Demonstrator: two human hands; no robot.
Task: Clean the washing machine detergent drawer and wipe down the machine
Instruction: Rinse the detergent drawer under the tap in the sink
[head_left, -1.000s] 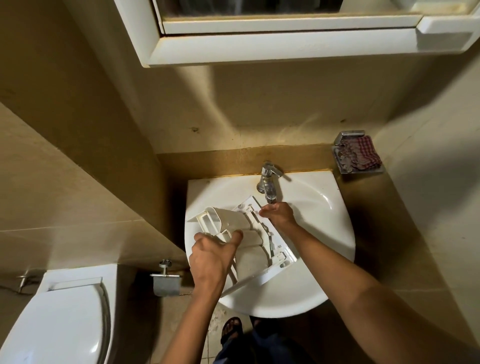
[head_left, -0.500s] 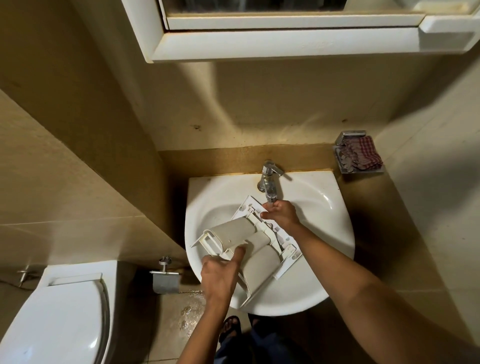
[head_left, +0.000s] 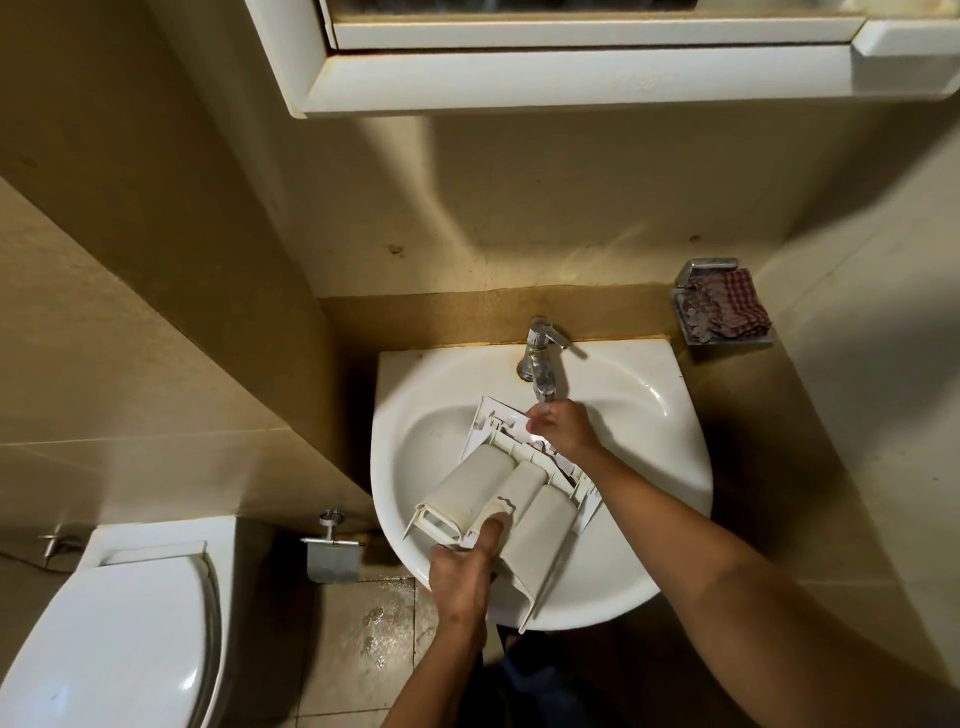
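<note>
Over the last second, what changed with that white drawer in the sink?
The detergent drawer was rolled over: its open compartments showed before, now its rounded undersides face up. The left hand still grips its near end, and the right hand still holds the far end under the tap. The sink is unchanged.

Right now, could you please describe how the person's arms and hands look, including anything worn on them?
The left hand and right hand are both bare: no gloves, and no rings, watch or bracelet that I can see. The left forearm and right forearm are bare too, with no sleeve in view up to the frame's edge. No markings show.
</note>
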